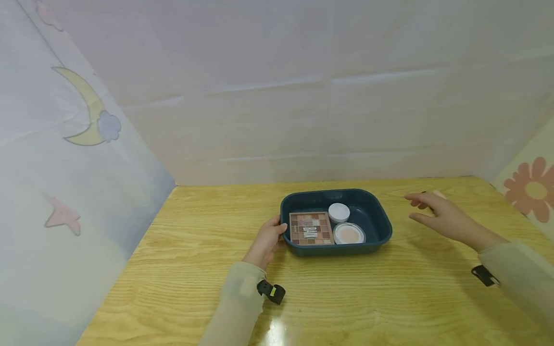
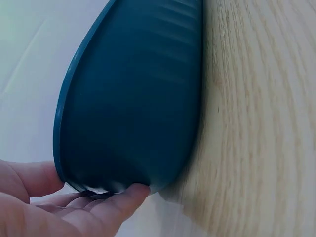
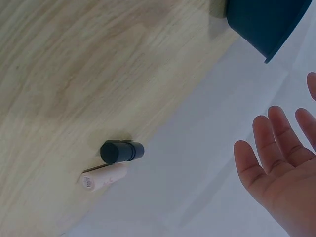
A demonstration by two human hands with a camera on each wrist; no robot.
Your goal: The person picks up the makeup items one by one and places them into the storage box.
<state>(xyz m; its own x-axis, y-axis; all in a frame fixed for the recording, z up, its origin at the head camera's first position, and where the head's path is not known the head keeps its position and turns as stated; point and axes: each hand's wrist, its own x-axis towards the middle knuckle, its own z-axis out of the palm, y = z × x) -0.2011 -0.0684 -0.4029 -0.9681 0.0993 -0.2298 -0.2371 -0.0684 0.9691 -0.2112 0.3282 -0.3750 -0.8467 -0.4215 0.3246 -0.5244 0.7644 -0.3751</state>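
Observation:
A dark teal plastic basin (image 1: 374,223) lies on the wooden table. My left hand (image 1: 267,240) grips its left end, thumb at the rim and fingers against the outer wall, as the left wrist view shows. Inside are an eyeshadow palette (image 1: 310,228), a round white-lidded container (image 1: 339,212) and a round compact (image 1: 348,234) with a pale beige centre. To the right of the basin, my right hand (image 1: 447,218) hovers over the table with fingers relaxed and holds nothing. Nearest to it lie a black tube (image 3: 121,151) and a pale pink tube (image 3: 103,177), side by side.
The yellowish wooden table (image 1: 182,288) reaches back to a pale cloth backdrop (image 1: 259,120). At the left stands another cloth side with a moon print (image 1: 88,108); at the right, one with a flower print (image 1: 534,190). A black strap (image 1: 271,291) is on the left sleeve.

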